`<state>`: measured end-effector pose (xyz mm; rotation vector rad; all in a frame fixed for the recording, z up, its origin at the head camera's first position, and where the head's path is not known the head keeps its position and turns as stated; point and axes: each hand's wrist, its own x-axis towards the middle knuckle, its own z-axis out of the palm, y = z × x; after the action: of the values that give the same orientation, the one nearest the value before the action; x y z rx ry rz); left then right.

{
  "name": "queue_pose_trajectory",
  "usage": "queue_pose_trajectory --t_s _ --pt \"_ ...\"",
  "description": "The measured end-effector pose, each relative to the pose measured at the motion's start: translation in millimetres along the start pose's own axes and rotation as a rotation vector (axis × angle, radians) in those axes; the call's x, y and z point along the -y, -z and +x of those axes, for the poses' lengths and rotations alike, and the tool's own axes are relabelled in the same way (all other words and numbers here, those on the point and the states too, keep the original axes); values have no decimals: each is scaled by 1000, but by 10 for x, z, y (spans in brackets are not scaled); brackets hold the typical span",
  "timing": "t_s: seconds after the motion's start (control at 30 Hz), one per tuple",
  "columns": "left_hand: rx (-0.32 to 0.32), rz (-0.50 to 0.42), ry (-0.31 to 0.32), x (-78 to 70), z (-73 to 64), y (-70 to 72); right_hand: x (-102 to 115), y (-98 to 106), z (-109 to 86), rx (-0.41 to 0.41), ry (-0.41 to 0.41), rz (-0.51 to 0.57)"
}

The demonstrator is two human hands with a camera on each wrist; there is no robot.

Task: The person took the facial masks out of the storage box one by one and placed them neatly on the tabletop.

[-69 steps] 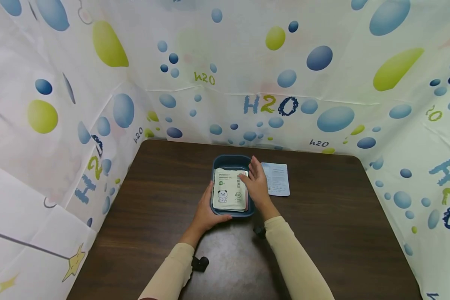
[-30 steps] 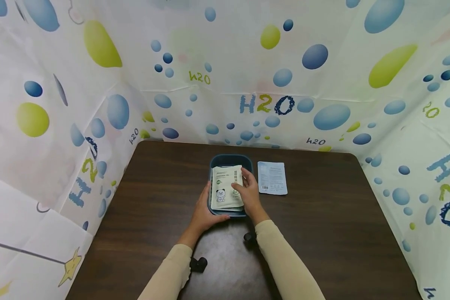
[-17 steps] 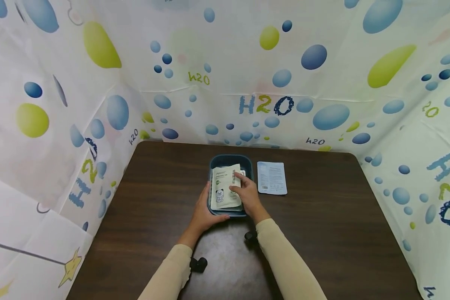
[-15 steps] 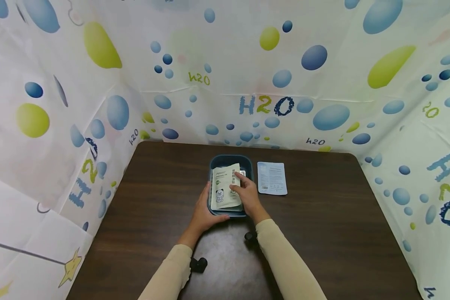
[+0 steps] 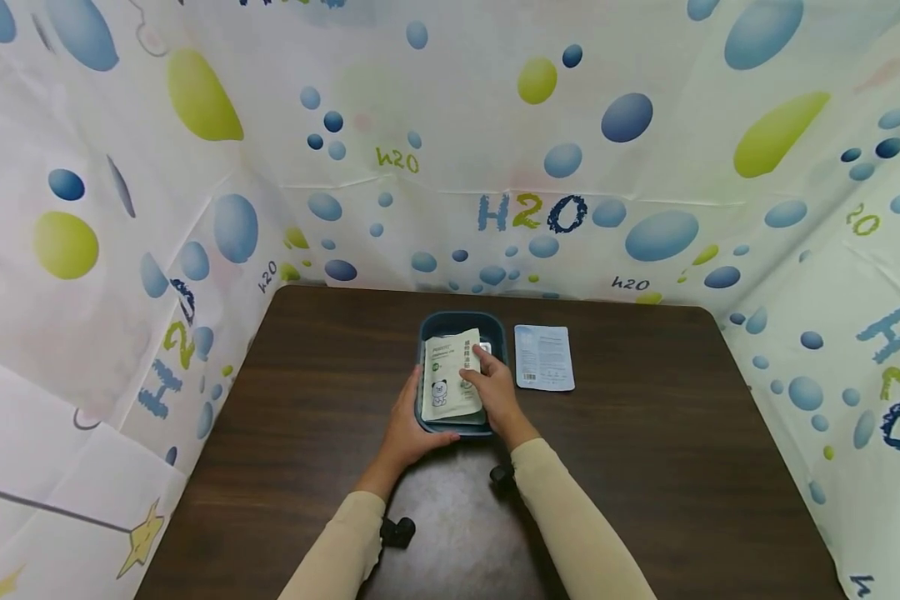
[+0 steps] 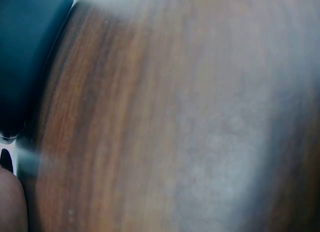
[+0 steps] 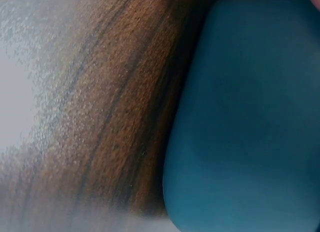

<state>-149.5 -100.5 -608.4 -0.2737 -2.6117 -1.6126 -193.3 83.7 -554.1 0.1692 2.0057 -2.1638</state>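
A dark blue plastic basket [image 5: 459, 320] sits near the table's far edge with a stack of flat packets in it. On top lies a cream packet [image 5: 444, 371] printed with a cartoon bear. My left hand [image 5: 407, 427] holds the basket by its left side, thumb along the front rim. Over the basket's right part, my right hand [image 5: 497, 398] pinches the cream packet's right edge, thumb on its face. Other packets show only as slivers beneath. The basket's outer wall [image 6: 27, 52] fills a corner of the left wrist view; its wall [image 7: 245, 122] also fills much of the right wrist view.
A pale blue packet [image 5: 543, 357] with printed text lies flat on the brown wooden table [image 5: 645, 433], right of the basket. White cloth [image 5: 390, 83] with bubble prints hangs behind the table and at both sides.
My right hand has moved from spread fingers over the basket's right rim to a pinch on the cream packet. The packet's right edge has shifted left, showing a packet below. The left hand keeps its place.
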Motion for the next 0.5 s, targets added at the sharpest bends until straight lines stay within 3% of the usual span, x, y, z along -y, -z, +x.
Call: queue_pose_trajectory --t_s 0.33,0.5 --pt "0 18 2 7 4 3 21 8 -8 64 -3 23" --pt "2 15 22 10 -1 -11 19 13 -18 55 7 35"
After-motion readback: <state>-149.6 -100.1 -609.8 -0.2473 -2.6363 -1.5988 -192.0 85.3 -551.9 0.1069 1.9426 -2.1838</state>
